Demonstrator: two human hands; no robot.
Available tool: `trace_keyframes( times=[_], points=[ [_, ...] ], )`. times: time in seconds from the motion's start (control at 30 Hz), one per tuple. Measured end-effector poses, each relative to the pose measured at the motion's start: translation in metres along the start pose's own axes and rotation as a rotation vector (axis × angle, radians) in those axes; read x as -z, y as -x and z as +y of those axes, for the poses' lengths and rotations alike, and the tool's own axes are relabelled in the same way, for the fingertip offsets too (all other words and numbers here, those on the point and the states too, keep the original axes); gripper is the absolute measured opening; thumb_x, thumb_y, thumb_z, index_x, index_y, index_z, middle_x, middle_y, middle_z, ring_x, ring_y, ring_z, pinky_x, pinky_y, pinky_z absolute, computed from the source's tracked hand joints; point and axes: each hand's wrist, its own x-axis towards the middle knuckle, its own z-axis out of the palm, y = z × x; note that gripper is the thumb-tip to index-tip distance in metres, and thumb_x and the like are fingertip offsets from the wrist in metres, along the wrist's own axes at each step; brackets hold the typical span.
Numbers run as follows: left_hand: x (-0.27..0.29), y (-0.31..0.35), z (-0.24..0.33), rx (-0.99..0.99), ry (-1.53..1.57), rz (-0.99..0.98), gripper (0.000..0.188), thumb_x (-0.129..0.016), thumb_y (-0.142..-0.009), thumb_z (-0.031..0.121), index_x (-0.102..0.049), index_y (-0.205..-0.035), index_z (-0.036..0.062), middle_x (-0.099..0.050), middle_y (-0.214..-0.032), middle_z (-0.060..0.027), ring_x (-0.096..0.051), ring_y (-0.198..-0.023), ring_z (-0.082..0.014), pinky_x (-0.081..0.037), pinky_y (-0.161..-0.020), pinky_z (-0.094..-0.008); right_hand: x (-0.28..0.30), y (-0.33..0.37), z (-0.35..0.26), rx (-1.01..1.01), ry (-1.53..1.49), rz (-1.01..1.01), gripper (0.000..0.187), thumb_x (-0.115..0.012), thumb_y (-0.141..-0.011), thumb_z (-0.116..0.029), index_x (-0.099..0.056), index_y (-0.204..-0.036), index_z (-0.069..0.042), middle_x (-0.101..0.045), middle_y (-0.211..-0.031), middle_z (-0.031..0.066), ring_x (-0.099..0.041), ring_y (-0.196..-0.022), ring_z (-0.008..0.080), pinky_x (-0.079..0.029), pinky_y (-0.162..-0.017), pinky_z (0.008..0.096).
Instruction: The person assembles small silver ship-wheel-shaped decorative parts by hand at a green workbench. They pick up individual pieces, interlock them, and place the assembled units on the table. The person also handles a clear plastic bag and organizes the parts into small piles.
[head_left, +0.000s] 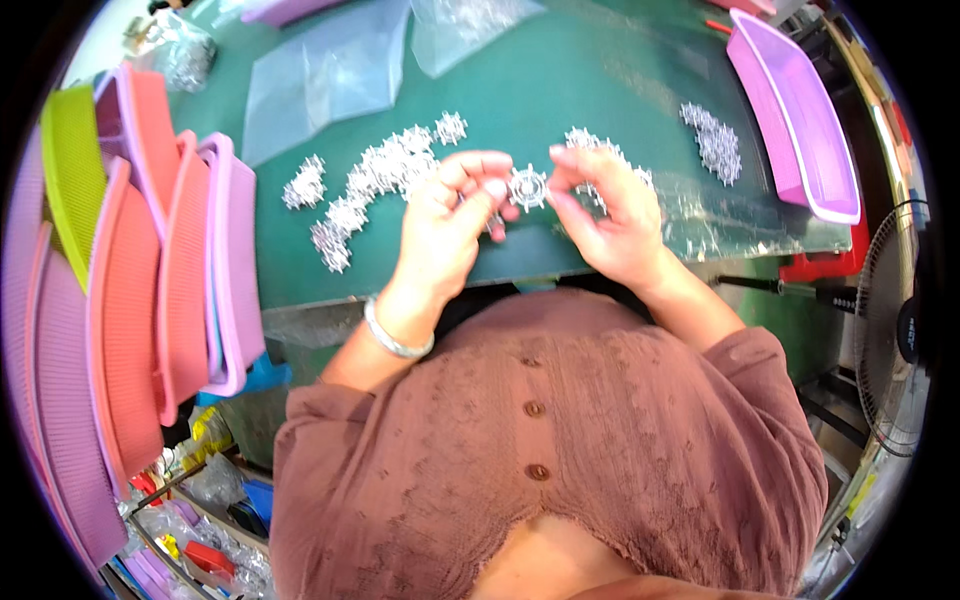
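Between the thumb and fingers of my left hand (450, 205) is a small silver ship's-wheel-shaped piece (528, 187), held upright over the table's near edge. Something small and metallic also shows lower in that hand, too hidden to name. My right hand (615, 215) is just right of the wheel, its thumb and forefinger apart with nothing visible between them. A heap of similar silver pieces (390, 165) spreads beyond my left hand, with a smaller cluster (305, 183) to its left. More pieces (590, 140) lie behind my right hand, partly covered by it.
Another cluster of silver pieces (712, 143) lies at the right, near a purple tray (795, 120). Clear plastic bags (325, 75) rest on the far part of the green table (500, 100). Stacked coloured trays (135, 300) stand at the left; a fan (890, 330) is at the right.
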Motion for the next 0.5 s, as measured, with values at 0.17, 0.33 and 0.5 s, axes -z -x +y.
trace_keyframes(
  times=[0.17, 0.33, 0.5],
  points=[
    [0.006, -0.004, 0.0, 0.112, 0.055, 0.044, 0.017, -0.051, -0.09, 0.009, -0.057, -0.104, 0.0004, -0.063, -0.086, -0.0078, -0.059, -0.07, -0.0124, -0.046, -0.055, -0.0231, 0.009, -0.039, 0.007, -0.005, 0.009, -0.041, 0.033, -0.064, -0.069, 0.005, -0.058, -0.101, -0.002, -0.059, -0.077, 0.009, -0.058, -0.072, 0.0262, -0.047, -0.065, 0.0343],
    [0.008, -0.002, -0.001, 0.13, 0.081, 0.055, 0.017, -0.052, -0.089, 0.008, -0.057, -0.103, 0.0, -0.063, -0.086, -0.0079, -0.058, -0.069, -0.0122, -0.046, -0.055, -0.0233, 0.006, -0.114, 0.021, 0.209, 0.087, -0.021, 0.02, -0.061, -0.075, 0.001, -0.06, -0.095, -0.003, -0.062, -0.079, 0.0084, -0.06, -0.073, 0.0224, -0.048, -0.065, 0.0315],
    [0.011, -0.005, 0.011, 0.124, 0.045, 0.088, 0.016, -0.055, -0.088, 0.01, -0.057, -0.102, 0.0013, -0.062, -0.087, -0.0064, -0.058, -0.068, -0.0118, -0.044, -0.054, -0.0229, -0.028, -0.174, 0.031, 0.019, -0.285, -0.228, 0.017, -0.06, -0.077, -0.004, -0.063, -0.094, -0.004, -0.065, -0.081, 0.0079, -0.063, -0.074, 0.0171, -0.049, -0.067, 0.0287]
  ],
)
